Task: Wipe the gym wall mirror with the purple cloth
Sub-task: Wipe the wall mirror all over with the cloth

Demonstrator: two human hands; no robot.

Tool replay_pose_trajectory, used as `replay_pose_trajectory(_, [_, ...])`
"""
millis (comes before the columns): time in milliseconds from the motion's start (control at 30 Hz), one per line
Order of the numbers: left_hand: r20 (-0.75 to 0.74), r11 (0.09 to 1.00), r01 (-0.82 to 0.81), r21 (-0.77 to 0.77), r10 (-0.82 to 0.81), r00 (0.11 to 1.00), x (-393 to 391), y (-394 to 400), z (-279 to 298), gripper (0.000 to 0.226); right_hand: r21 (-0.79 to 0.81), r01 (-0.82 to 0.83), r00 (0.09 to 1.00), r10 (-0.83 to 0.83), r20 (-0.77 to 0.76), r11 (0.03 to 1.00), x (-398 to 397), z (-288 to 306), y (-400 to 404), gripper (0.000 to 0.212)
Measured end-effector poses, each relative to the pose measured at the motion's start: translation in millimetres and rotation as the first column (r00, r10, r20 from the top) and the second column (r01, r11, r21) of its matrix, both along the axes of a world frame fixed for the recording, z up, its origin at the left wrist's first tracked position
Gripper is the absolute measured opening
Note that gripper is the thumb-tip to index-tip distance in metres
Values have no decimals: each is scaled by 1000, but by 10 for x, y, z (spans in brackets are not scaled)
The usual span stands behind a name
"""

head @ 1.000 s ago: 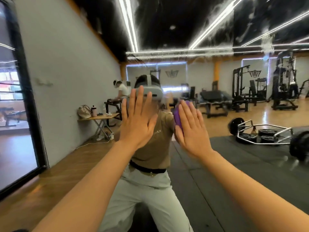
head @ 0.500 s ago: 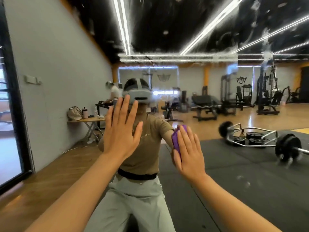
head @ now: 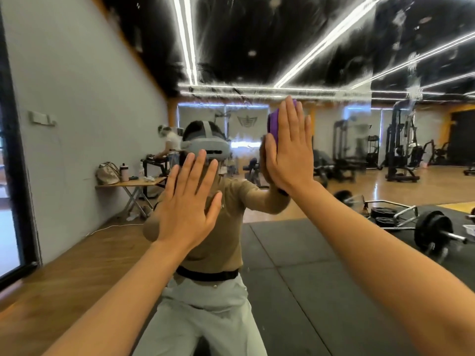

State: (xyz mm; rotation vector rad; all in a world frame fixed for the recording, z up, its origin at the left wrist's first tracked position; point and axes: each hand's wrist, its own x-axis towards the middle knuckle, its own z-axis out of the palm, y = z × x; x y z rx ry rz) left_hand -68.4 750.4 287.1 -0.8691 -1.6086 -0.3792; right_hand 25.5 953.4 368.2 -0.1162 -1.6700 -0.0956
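The wall mirror (head: 321, 47) fills the view, streaked with white smears across its upper part. My right hand (head: 289, 147) lies flat with straight fingers, pressing the purple cloth (head: 273, 124) against the glass right of centre. Only the cloth's left edge and a bit at my fingertips show; the hand hides the remainder. My left hand (head: 189, 202) rests flat on the mirror lower and to the left, fingers spread, holding nothing. My own reflection stands behind both hands.
The mirror's black frame (head: 15, 176) runs down the far left. Reflected in the glass are a folding table (head: 128, 185) with a bag and bottle, a seated person, a barbell (head: 434, 228) on black mats and weight machines.
My right hand has slid the cloth up and to the right across the glass. My left hand stays flat on the mirror, now sitting lower than the right.
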Motion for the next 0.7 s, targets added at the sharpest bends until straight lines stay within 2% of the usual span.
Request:
replay_pose_trajectory(100, [-5,1000,11,-6,-11,1000,-20,-15,1,67,-13,-14,999,14,-32,1000,-8,-149,-54,63])
replay_pose_trajectory(200, [-14,1000,15,-7,-15,1000,-34,-21,-2,65,30,-6,1000,7,-13,1000,-27,-735,-63,62])
replay_pose_trajectory(333, [-3,1000,28,-4,-28,1000,-21,-20,-3,64,215,5,991,-34,130,977,62,-1811,13,66])
replay_pose_trajectory(433, [19,999,32,-11,-32,999,-9,-35,-19,64,268,16,980,-69,187,963,134,-2208,79,72])
replay_pose_trajectory(567, [30,999,30,-41,-29,999,-19,-83,-27,63,297,10,984,-63,169,955,116,-1887,53,71])
replay_pose_trajectory(700, [26,998,27,-65,-26,999,-23,-129,-12,62,189,7,998,-18,56,982,-70,-867,-125,63])
